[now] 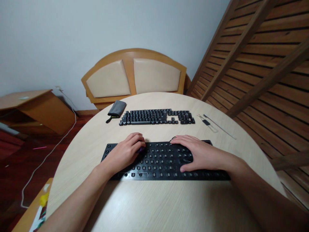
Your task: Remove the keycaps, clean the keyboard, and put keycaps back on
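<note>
A black keyboard base (154,166), stripped of its keycaps, lies across the near half of the round table. My left hand (131,148) is closed over its upper left part, with a small dark purple thing (141,149) showing under the fingers; its kind is hidden. On the right part of the base rests my right hand (193,151), fingers stretched out along the top edge and thumb spread toward the lower rows. Beyond the base, loose black keycaps (147,116) are laid out in keyboard order, with gaps toward the right.
A grey pouch (117,108) lies left of the keycaps. To their right are a wire keycap puller (207,123) and a thin dark rod (220,127). The round table (154,206) has a padded headboard-like panel (156,75) behind it and a slatted wooden screen (265,64) at right.
</note>
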`<state>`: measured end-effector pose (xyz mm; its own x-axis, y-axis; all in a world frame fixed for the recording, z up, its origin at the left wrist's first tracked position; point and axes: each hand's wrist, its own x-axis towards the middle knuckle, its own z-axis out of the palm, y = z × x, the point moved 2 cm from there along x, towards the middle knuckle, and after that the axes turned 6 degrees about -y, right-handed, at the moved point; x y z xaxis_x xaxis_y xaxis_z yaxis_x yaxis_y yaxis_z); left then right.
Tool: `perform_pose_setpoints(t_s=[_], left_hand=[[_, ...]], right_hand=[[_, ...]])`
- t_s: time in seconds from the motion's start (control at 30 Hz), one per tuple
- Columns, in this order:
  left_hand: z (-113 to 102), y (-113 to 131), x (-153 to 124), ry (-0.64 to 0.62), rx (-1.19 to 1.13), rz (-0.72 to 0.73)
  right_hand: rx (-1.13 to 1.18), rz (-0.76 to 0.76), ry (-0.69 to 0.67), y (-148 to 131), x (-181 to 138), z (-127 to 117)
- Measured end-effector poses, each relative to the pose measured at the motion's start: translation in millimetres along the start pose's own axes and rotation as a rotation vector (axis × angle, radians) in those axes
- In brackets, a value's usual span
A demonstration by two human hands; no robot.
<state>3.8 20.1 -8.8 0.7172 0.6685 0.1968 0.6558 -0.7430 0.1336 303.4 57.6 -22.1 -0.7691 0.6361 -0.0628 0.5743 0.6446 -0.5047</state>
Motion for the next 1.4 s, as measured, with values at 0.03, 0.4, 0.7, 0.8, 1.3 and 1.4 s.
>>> perform_pose_setpoints(t_s=[0.03, 0.4, 0.7, 0.8, 1.3, 1.4], left_hand=[[-1, 1, 0, 0.002, -0.022, 0.012], [-2, -3, -1, 0.054, 0.011, -0.053], [-7, -25, -10, 0.211, -0.022, -0.227], [-4, -23, -9, 0.204, -0.068, -0.202], [4, -4, -1, 0.075, -0.115, -0.028], [0, -1, -1, 0.022, -0.145, 0.008]], right_hand=[[-0.001, -0.001, -0.001, 0, 0, 0], [0.017, -0.003, 0.003, 0, -2, 0], [0.004, -0.010, 0.006, 4, -2, 2], [0.009, -0.010, 0.008, 2, -2, 1], [0.007, -0.012, -0.024, -4, 0, 1], [0.004, -0.003, -0.039, -7, 1, 0]])
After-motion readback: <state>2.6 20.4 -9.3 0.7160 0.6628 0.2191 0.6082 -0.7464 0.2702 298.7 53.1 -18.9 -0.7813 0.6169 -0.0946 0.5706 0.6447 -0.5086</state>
